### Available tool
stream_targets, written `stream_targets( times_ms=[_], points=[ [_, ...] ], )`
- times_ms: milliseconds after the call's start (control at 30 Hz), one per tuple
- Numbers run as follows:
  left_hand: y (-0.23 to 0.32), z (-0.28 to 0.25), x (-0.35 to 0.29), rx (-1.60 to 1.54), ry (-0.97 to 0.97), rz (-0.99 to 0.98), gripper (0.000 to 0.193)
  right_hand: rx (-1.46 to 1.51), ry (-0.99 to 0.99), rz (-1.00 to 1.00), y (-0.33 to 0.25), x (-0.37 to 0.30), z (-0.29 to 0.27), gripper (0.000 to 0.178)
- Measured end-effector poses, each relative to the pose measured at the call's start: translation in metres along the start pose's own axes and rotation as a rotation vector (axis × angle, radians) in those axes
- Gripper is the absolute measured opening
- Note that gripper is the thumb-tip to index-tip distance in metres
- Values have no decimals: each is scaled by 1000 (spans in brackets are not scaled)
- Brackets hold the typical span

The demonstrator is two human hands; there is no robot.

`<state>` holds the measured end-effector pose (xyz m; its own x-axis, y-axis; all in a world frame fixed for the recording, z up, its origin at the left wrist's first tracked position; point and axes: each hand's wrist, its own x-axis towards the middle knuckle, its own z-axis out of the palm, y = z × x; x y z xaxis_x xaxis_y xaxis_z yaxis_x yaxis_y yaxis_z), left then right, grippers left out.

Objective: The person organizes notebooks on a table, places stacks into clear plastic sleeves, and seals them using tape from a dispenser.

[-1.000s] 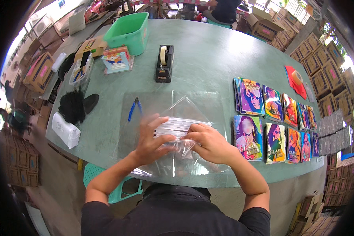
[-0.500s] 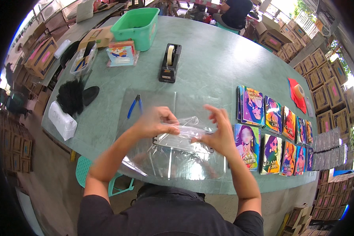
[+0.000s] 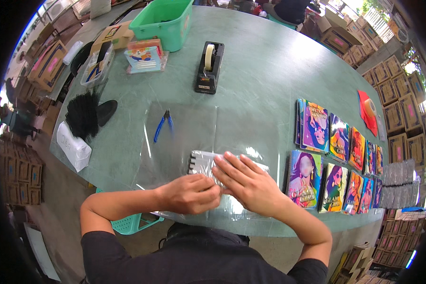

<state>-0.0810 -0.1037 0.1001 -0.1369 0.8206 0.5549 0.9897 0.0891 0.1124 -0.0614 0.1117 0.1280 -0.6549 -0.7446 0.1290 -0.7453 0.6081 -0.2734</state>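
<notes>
A spiral-bound notebook (image 3: 199, 162) in clear plastic wrap lies in front of me, its black binding towards the left. My right hand (image 3: 251, 185) rests flat across it with fingers stretched out, hiding much of its surface. At the notebook's near edge, my left hand (image 3: 191, 194) is closed, fingers curled together; whatever they pinch is hidden. Both hands meet over the wrap. Beneath them a clear plastic sheet (image 3: 180, 146) is spread on the green table (image 3: 251, 71). Blue-handled cutting pliers (image 3: 164, 125) lie on this sheet, beyond my left hand.
Colourful spiral notebooks (image 3: 305, 177) lie in two rows to the right. A black tape dispenser (image 3: 209, 68) stands further back. Left are a green tub (image 3: 161, 23), cards (image 3: 146, 57), a black brush (image 3: 83, 116) and a white packet (image 3: 73, 149). Someone sits beyond the table.
My hands have come down and nearer. The right has flattened onto the wrapped notebook, and the left has moved from its far side to its near edge and closed.
</notes>
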Motion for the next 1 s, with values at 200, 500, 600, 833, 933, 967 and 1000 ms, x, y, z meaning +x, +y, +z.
stream_targets(
  times_ms=[200,500,600,833,933,967,1000],
  points=[
    [-87,-10,26,-263,200,-346,8,-26,-147,0,6,1,-7,54],
    [-309,94,7,-289,562,-1437,36,-5,-152,51,5,1,-6,63],
    [-284,95,11,-128,688,-1210,34,9,-114,49,7,1,-3,63],
    [-262,91,-62,-90,370,-1286,33,18,-98,-17,1,4,-8,59],
    [-176,6,-4,-288,508,-1310,35,16,-86,10,6,2,-6,57],
    [-127,-23,2,-402,598,-1313,34,10,-86,-6,5,2,-7,58],
    [-80,-34,-2,-516,689,-1305,33,13,-64,-20,4,1,-7,58]
  ],
)
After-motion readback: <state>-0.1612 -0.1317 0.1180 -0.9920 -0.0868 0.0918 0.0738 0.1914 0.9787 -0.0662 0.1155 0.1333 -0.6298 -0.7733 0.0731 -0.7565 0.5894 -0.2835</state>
